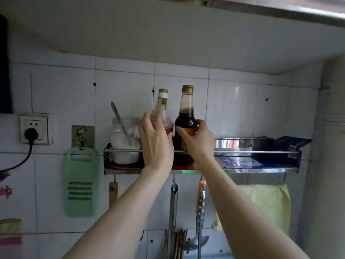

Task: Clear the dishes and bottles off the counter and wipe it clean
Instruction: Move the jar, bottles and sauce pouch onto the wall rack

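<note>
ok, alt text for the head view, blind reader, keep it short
Two bare hands reach up to a wall-mounted steel rack: the left hand grips a clear bottle with reddish liquid, the right hand grips a dark sauce bottle with a gold cap. A glass jar of white powder with a spoon stands left of them; a yellow towel hangs below.

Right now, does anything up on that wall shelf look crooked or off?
Yes. The paler bottle under the left hand leans left, while the dark bottle gripped by the right hand stands upright. Nothing looks spilled on the shelf.
</note>
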